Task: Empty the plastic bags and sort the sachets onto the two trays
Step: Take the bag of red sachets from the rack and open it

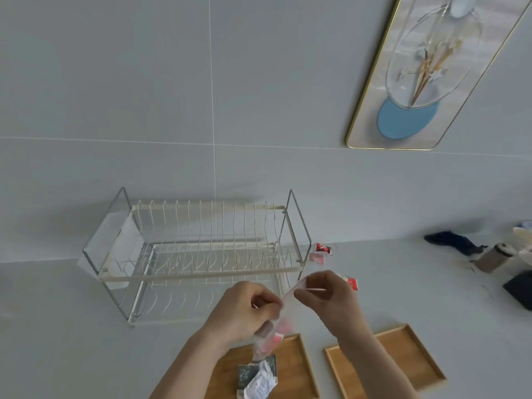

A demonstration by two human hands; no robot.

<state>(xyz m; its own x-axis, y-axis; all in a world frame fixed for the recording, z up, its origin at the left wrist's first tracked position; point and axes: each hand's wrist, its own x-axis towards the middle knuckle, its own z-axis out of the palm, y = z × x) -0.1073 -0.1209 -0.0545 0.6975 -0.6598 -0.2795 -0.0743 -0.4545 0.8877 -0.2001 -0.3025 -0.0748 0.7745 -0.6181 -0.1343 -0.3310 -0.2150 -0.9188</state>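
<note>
- Two wooden trays on the worktop (72, 326): left tray (293, 367) already carries a few sachets (257, 380), grey-green and white, crinkled foil or paper look; right tray (414, 355) shows bare wood where visible, part hidden behind the forearm.
- One plastic bag (276, 326) in hand, held over the left tray: thin, clear, limp film, red-and-white sachets bunched in its lower end. Not emptied yet.
- Left hand (244, 309) fingers pinched closed on the bag's mouth edge; right hand (325, 295) fingers pinched closed on the opposite edge, pulling it apart.
- Three-ish red sachets (322, 250) loose on the worktop beyond the hands, unsorted; the nearest (352, 283) peeks past the right hand.
- Judgement: early-to-mid task. Left: dump this bag, sort the reds, collect strays.
- Wire dish rack (195, 254) behind: thin cream-coated rods, chrome end frames, empty.
</note>
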